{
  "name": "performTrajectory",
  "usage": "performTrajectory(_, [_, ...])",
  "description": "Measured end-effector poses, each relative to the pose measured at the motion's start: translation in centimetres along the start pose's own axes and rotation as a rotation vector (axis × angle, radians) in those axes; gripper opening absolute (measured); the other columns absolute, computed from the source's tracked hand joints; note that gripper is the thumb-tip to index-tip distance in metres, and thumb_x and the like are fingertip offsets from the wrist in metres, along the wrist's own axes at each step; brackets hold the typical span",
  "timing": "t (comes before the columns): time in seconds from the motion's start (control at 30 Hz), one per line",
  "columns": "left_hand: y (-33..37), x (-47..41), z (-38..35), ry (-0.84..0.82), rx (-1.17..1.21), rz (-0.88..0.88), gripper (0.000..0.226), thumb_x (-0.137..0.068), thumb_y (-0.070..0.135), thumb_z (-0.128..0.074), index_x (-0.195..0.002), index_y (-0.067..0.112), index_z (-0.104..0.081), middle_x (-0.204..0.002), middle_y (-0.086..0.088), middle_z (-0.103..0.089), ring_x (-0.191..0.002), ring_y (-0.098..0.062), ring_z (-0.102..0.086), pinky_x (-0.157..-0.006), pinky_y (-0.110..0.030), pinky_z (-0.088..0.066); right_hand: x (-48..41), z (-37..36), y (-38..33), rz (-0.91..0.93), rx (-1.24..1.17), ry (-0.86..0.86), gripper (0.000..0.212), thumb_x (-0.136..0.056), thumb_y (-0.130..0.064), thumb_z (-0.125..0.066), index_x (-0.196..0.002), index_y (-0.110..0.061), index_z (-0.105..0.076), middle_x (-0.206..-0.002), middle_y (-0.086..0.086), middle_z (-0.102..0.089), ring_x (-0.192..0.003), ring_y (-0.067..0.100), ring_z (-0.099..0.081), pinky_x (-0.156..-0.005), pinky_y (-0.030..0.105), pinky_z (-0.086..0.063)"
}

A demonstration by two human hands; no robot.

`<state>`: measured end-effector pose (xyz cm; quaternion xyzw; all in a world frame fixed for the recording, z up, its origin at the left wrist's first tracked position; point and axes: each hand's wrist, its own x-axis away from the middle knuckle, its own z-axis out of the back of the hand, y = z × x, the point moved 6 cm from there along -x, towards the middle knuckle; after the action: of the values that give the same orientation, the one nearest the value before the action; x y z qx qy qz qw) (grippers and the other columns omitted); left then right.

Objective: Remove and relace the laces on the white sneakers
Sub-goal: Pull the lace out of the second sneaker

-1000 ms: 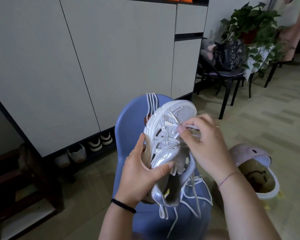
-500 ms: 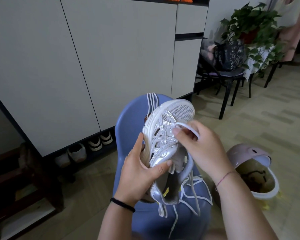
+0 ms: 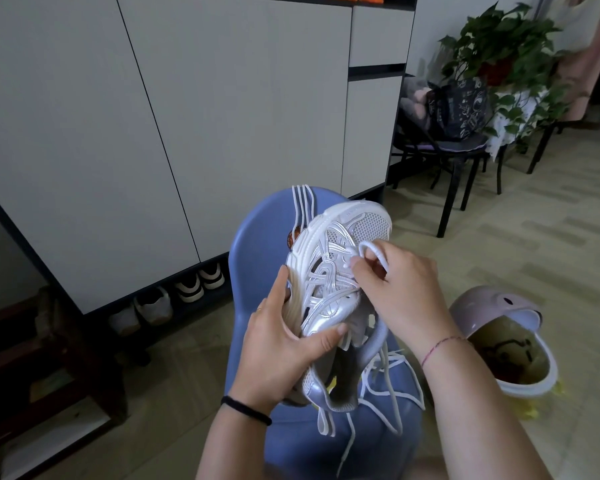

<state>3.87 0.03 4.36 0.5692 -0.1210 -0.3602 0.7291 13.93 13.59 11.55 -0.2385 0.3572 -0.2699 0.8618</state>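
Right hand (image 3: 402,285): is pinching a loop of flat white lace (image 3: 374,251) between thumb and fingertips, right at the eyelets nearest the toe
Left hand (image 3: 278,351): is gripping the white and silver mesh sneaker (image 3: 340,271) from the sole side, with the thumb pressing on the shiny silver side panel and the fingers curling round the sole
Sneaker: is being held in the air above the seat, toe pointing up and away, heel hanging down, its side turned toward the camera
Loose lace ends (image 3: 388,386): are hanging from the shoe's opening and trailing over the seat of the blue plastic chair (image 3: 257,230)
Chair back: is carrying a few more white lace strands (image 3: 302,202) draped over its top edge
Wrists: the left is wearing a black band (image 3: 246,410), the right a thin red thread (image 3: 440,344)
Floor, right: a round pale pink bin (image 3: 499,306) is standing just beside the chair
Behind: tall pale grey cabinet doors (image 3: 222,98) are filling the wall, with pairs of shoes (image 3: 194,285) sitting in the low gap beneath
Far right: a black metal chair (image 3: 458,150) is carrying a dark patterned bag (image 3: 461,105), near a leafy green plant (image 3: 499,39)
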Motion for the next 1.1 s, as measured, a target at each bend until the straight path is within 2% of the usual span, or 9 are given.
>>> performTrajectory(0.17, [0.3, 0.0, 0.3, 0.014, 0.101, 0.010, 0.097, -0.045, 0.060, -0.077, -0.131, 0.049, -0.033, -0.106, 0.051, -0.054, -0.109, 0.029, -0.044, -0.086, 0.003, -0.035, 0.3, 1.3, 1.6, -0.195, -0.600, 0.148, 0.029, -0.094, -0.025, -0.057, -0.070, -0.009, -0.054, -0.058, 0.006, -0.046, -0.054, 0.017, -0.037, -0.053, 0.032, -0.036])
performTrajectory(0.3, [-0.3, -0.1, 0.8, 0.041, 0.153, 0.018, 0.113, -0.045, 0.054, -0.083, -0.144, 0.033, -0.034, -0.111, 0.040, -0.054, -0.109, 0.029, -0.043, -0.085, 0.003, -0.036, 0.6, 4.4, 5.6, -0.352, -0.994, 0.561, 0.041, -0.096, -0.015, -0.053, -0.056, -0.023, -0.051, -0.056, -0.012, -0.041, -0.060, 0.005, -0.036, -0.059, 0.017, -0.030])
performTrajectory(0.43, [-0.7, -0.1, 0.9, 0.039, 0.127, 0.041, 0.122, -0.042, 0.061, -0.079, -0.149, 0.029, -0.030, -0.127, 0.029, -0.050, -0.117, 0.023, -0.044, -0.096, -0.005, -0.038, 0.5, 4.6, 5.7, -0.306, -0.552, 0.407, 0.021, -0.094, -0.019, -0.056, -0.074, -0.023, -0.053, -0.067, -0.006, -0.045, -0.057, 0.002, -0.038, -0.057, 0.021, -0.032])
performTrajectory(0.53, [-0.7, -0.1, 0.9, 0.039, 0.124, 0.049, 0.124, -0.042, 0.062, -0.079, -0.150, 0.029, -0.029, -0.129, 0.026, -0.051, -0.121, 0.020, -0.043, -0.094, -0.002, -0.037, 0.2, 3.2, 3.9, -0.182, -0.357, 0.206, 0.014, -0.086, -0.020, -0.062, -0.098, -0.027, -0.058, -0.092, -0.014, -0.056, -0.086, 0.000, -0.050, -0.076, 0.019, -0.041])
performTrajectory(0.63, [-0.6, 0.0, 0.8, 0.034, 0.123, 0.041, 0.123, -0.042, 0.063, -0.079, -0.149, 0.031, -0.028, -0.131, 0.024, -0.052, -0.122, 0.019, -0.042, -0.093, -0.002, -0.038, 0.4, 2.0, 1.4, -0.013, -0.249, 0.067, 0.013, -0.083, -0.036, -0.058, -0.090, -0.025, -0.062, -0.093, -0.015, -0.060, -0.093, -0.004, -0.051, -0.087, 0.017, -0.040])
performTrajectory(0.73, [-0.3, 0.0, 0.5, 0.027, 0.122, 0.010, 0.113, -0.043, 0.062, -0.079, -0.142, 0.038, -0.031, -0.116, 0.037, -0.053, -0.114, 0.023, -0.046, -0.086, 0.002, -0.038, 0.6, 0.3, 0.1, 0.053, -0.112, -0.036, 0.027, -0.085, -0.051, -0.055, -0.080, -0.025, -0.061, -0.087, -0.020, -0.059, -0.092, 0.006, -0.055, -0.093, 0.040, -0.040])
performTrajectory(0.83, [-0.2, -0.1, 0.5, 0.030, 0.105, 0.000, 0.110, -0.045, 0.062, -0.078, -0.141, 0.039, -0.031, -0.109, 0.042, -0.056, -0.111, 0.023, -0.049, -0.084, 0.003, -0.038, 0.2, -0.4, 0.1, 0.057, 0.003, -0.062, 0.026, -0.088, -0.045, -0.058, -0.070, -0.027, -0.055, -0.085, -0.015, -0.061, -0.095, 0.014, -0.058, -0.094, 0.044, -0.036])
performTrajectory(1.0, [0.0, 0.0, 0.6, 0.032, 0.076, 0.004, 0.120, -0.046, 0.068, -0.080, -0.149, 0.031, -0.029, -0.129, 0.028, -0.051, -0.122, 0.014, -0.046, -0.096, -0.004, -0.037, 0.5, 0.0, 0.1, -0.030, -0.359, -0.054, 0.025, -0.093, -0.032, -0.056, -0.069, -0.024, -0.057, -0.068, -0.013, -0.056, -0.068, 0.004, -0.054, -0.064, 0.019, -0.041])
performTrajectory(1.1, [-0.2, -0.2, 0.7, 0.042, 0.122, 0.035, 0.115, -0.052, 0.057, -0.088, -0.148, 0.031, -0.030, -0.125, 0.031, -0.051, -0.117, 0.020, -0.046, -0.092, 0.000, -0.038, 0.3, 2.3, 2.4, -0.216, -0.729, 0.288, 0.032, -0.097, -0.029, -0.050, -0.066, -0.022, -0.054, -0.057, -0.012, -0.046, -0.056, 0.002, -0.039, -0.055, 0.016, -0.034])
